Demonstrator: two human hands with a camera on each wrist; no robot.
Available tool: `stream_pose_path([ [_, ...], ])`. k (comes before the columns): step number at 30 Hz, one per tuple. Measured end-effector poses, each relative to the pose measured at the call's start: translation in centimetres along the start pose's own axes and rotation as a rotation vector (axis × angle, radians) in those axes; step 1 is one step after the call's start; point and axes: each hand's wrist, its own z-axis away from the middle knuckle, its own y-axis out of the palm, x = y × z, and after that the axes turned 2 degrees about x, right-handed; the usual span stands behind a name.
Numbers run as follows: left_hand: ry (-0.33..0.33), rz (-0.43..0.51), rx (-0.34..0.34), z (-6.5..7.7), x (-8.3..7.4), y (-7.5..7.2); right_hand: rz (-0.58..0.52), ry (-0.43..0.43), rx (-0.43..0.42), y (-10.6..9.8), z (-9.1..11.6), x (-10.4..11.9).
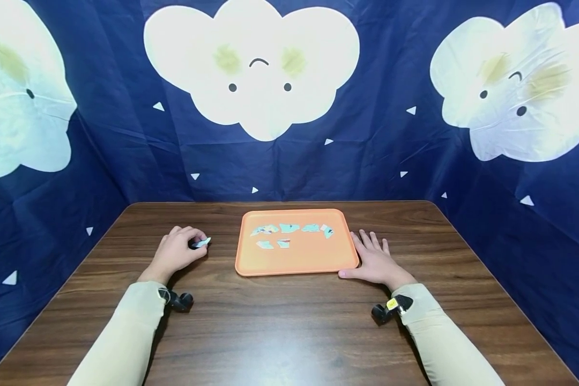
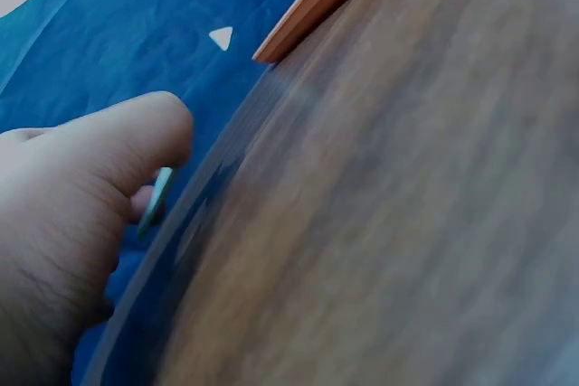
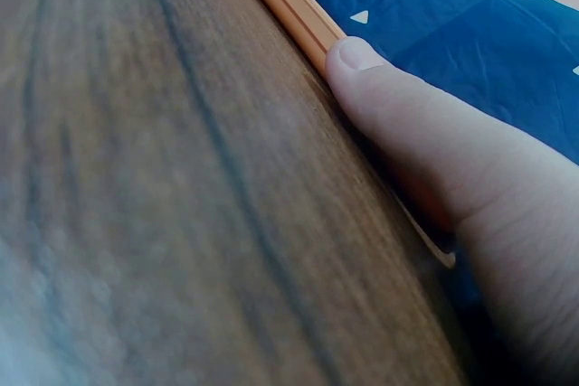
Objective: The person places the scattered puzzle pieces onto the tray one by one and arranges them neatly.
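Left of the tray, my left hand (image 1: 176,249) pinches a small light-blue flat piece (image 1: 202,243) between thumb and fingers, close over the table. In the left wrist view only the edge of that piece (image 2: 157,198) shows beneath the thumb. An orange tray (image 1: 294,262) lies in the middle of the table. My right hand (image 1: 373,261) rests at the tray's right front corner, fingers spread along its right side and the thumb (image 3: 380,88) against the front edge. On the tray lie several irregular light-blue printed pieces, among them a piece with orange marks (image 1: 265,230).
A wooden table (image 1: 280,332) spreads out in front of me. Behind it hangs a dark blue cloth (image 1: 270,166) with white clouds and small triangles, which also runs along both sides. A small black camera sits on each wrist.
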Motion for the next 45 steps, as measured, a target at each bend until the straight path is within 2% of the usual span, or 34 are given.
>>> stream_pose_path([
  [4, 0.040, 0.029, -0.037, -0.5, -1.0, 0.2, 0.008, 0.006, 0.001, 0.2, 0.0, -0.1],
  [19, 0.159, 0.063, -0.066, -3.6, -6.5, 0.3, -0.003, 0.002, 0.001, 0.0, -0.2, -0.3],
  [27, 0.194, 0.092, -0.053, -4.6, -9.4, 0.9, -0.003, -0.001, 0.000, 0.0, -0.1, -0.3],
  [33, 0.225, 0.105, -0.013, -5.0, -11.6, 1.5, 0.006, 0.002, 0.010, -0.1, -0.1, -0.2],
  [41, 0.280, 0.129, 0.014, -5.9, -14.3, 3.0, 0.005, 0.003, 0.009, -0.2, -0.1, -0.1],
  [45, 0.285, 0.162, 0.030, -6.2, -15.4, 3.7, 0.003, 0.006, 0.012, -0.1, 0.0, -0.1],
])
